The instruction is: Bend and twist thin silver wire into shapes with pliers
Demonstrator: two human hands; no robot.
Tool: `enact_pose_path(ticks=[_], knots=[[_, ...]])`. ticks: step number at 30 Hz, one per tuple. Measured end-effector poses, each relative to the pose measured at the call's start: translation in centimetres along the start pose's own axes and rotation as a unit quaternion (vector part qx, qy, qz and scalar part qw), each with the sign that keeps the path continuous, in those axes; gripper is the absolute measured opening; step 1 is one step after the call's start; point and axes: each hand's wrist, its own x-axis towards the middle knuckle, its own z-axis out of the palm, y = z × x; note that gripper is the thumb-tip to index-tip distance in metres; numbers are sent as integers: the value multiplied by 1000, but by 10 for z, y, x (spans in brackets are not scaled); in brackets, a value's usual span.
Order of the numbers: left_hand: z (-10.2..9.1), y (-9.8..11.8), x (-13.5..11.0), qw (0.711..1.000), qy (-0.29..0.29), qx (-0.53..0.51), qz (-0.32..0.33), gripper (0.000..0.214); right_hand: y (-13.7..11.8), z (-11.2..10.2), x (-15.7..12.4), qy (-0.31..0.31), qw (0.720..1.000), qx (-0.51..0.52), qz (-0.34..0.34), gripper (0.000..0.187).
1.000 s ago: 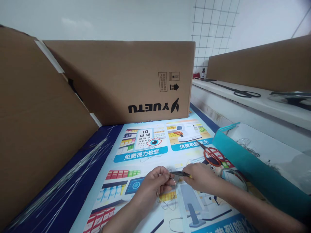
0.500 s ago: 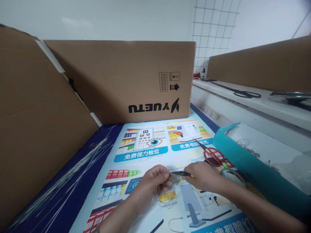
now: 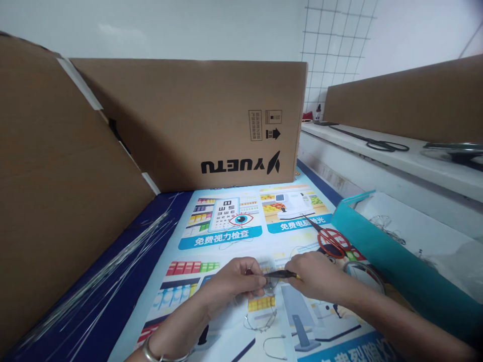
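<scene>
My left hand point(image 3: 232, 282) is pinched shut on a thin wire loop point(image 3: 260, 322) that hangs down over the printed poster point(image 3: 226, 236). My right hand point(image 3: 315, 275) is closed round small dark pliers point(image 3: 279, 274) with a yellow handle end. The pliers' tip meets the wire right at my left fingertips. Both hands hover low over the middle of the poster. A metal bangle shows on my left wrist.
Red-handled scissors point(image 3: 330, 240) lie just beyond my right hand. A bundle of straight wires point(image 3: 109, 271) lies on the blue surface at left. Cardboard boxes point(image 3: 196, 120) wall the back and left. A teal-edged tray point(image 3: 381, 256) with bent wire pieces stands at right. Another bent wire point(image 3: 273, 342) lies near the front.
My left hand has shifted slightly left and down, bringing its wrist and bangle into view. The wire loop now hangs lower. My right hand has hardly moved.
</scene>
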Motion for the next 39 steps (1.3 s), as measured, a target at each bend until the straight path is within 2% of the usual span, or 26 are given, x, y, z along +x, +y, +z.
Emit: enact_pose_path(ticks=[14, 21, 25, 31, 39], knots=[[8, -2, 1, 1000, -1, 8, 12, 18, 0, 0, -1, 10, 1000, -3, -6, 26], [10, -9, 2, 1000, 24, 13, 10, 18, -2, 0, -2, 6, 1000, 5, 3, 28], [10, -13, 3, 999, 40, -8, 18, 18, -1, -1, -2, 4, 999, 39, 10, 32], [11, -13, 0, 998, 25, -48, 39, 15, 8, 2, -2, 4, 990, 136, 29, 28], [15, -18, 0, 996, -12, -84, 42, 16, -1, 9, 1, 66, 974, 215, 5, 27]])
